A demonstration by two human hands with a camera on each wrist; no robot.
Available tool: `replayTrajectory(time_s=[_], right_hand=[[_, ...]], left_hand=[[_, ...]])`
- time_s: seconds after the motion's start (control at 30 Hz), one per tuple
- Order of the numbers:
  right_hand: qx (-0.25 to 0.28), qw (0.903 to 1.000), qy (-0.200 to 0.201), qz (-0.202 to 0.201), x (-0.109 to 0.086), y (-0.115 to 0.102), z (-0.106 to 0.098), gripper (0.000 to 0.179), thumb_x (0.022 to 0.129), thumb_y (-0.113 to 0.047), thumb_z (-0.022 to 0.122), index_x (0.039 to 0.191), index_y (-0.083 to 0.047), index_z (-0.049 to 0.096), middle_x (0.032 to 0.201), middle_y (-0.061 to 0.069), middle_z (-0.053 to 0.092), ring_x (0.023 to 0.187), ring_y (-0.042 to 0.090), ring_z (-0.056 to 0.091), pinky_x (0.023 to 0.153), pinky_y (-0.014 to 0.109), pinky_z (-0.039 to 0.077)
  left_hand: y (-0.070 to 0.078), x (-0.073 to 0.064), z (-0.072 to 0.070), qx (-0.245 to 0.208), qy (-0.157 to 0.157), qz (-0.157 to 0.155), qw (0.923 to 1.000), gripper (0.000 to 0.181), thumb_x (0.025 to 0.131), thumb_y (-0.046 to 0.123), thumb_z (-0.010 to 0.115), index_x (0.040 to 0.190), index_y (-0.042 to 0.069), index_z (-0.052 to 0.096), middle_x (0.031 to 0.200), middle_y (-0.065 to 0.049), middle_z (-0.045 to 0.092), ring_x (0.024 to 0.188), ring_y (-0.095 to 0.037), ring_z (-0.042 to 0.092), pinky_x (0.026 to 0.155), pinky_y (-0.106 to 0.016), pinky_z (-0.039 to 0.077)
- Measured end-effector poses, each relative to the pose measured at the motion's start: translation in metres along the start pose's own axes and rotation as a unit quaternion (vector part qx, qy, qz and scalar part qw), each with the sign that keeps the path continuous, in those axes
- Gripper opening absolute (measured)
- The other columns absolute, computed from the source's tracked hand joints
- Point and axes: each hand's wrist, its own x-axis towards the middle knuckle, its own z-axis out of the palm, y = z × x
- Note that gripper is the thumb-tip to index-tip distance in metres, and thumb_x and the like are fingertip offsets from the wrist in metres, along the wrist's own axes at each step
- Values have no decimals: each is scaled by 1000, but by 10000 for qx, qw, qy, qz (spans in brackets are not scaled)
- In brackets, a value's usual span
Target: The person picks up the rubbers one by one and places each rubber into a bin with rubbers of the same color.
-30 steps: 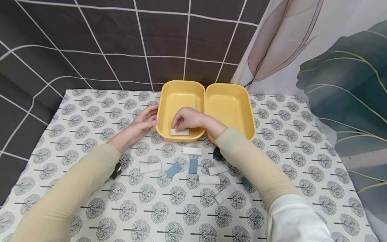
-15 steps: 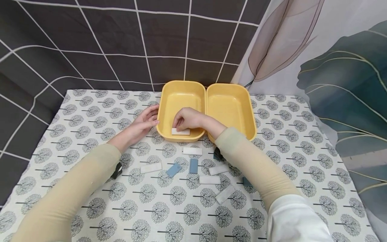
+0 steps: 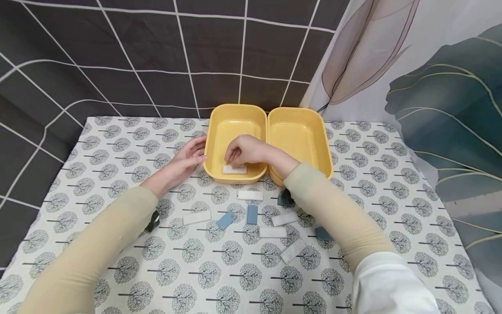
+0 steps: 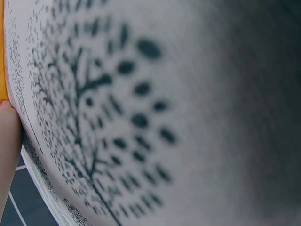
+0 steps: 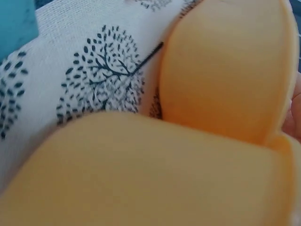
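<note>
In the head view my right hand [image 3: 248, 151] reaches into the left yellow tray [image 3: 236, 112]. Its loosely bent fingertips are at the far edge of a white rectangular block [image 3: 235, 169] lying flat on the tray floor near the front wall. Most of the block's top shows, and the fingers do not appear to wrap it. Outside the same tray, my left hand [image 3: 181, 167] rests its extended fingers and thumb against the left wall. The left wrist view catches only a digit [image 4: 8, 141] beside a strip of yellow. Tray walls fill much of the right wrist view.
A second yellow tray [image 3: 300, 114] adjoins on the right, partly under my right forearm. Several white blocks [image 3: 273, 232] and blue blocks [image 3: 252, 214] lie scattered on the tree-print cloth [image 3: 188, 279] in front. A dark tiled-pattern curtain [image 3: 157, 52] hangs behind.
My right hand has risen slightly off the white block, and its forearm has shifted a little to the right. The block stays in the tray. My left hand has not visibly moved.
</note>
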Motion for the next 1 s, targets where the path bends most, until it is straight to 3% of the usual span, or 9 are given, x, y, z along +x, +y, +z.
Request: replayTrajectory(time_s=[0.4,0.63,0.8,1.0], right_hand=[[32,9988,338,-365,-46,-17,-16,16,92,-1,76,108,1,79,104,13,79,95,22,73,90,29,63],[577,9958,525,-484,-88,-20,-15,20,89,4,78,110,4,78,103,15,79,92,20,71,87,30,64],[826,9940,506,-516,-115,-15,-10,21,89,5,78,110,3,77,105,17,78,92,18,72,86,26,65],[847,9947,306,-492,-138,-11,-2,24,86,7,80,110,2,77,107,20,77,94,19,73,87,26,66]], left_hand=[[2,0,0,-23,10,22,10000,74,99,-9,48,167,3,21,168,-14,30,139,-12,45,136,-37,27],[1,1,1,-30,-40,2,10000,74,99,-8,49,167,4,21,171,-17,26,146,-17,41,136,-37,26],[2,0,0,-117,-2,-21,9999,74,100,-10,48,167,4,22,169,-13,29,141,-13,44,134,-33,30],[3,-1,1,-39,-54,-19,10000,74,100,-9,48,167,4,20,172,-18,22,147,-17,40,134,-33,29]])
